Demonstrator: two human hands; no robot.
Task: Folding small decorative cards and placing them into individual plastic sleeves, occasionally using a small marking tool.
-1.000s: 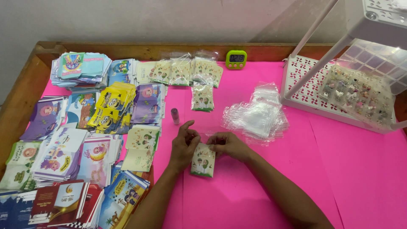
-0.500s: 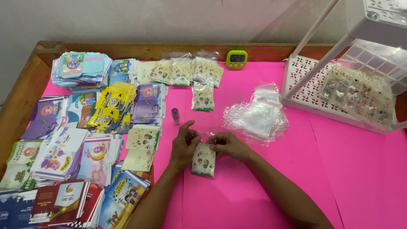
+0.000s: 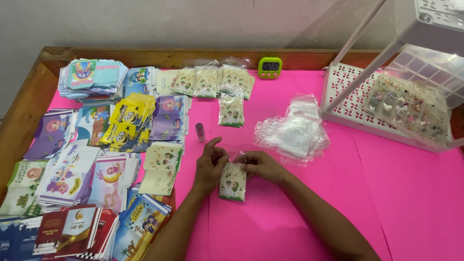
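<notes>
Bare pink counter (image 3: 386,203) lies open toward 4 o'clock of the hands; card stacks (image 3: 96,159) crowd 9 o'clock, clear bags (image 3: 292,133) block 1 o'clock.

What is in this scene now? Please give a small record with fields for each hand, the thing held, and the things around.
left hand: left hand pinches the top of the small card packet
right hand: right hand pinches the same top edge from the other side
held thing: packet lies on the pink table cover, in a clear sleeve
near the hands: small pink bottle, pile of clear bags
left side: stacks of colourful cards
far edge: green timer
right side: white basket
</notes>
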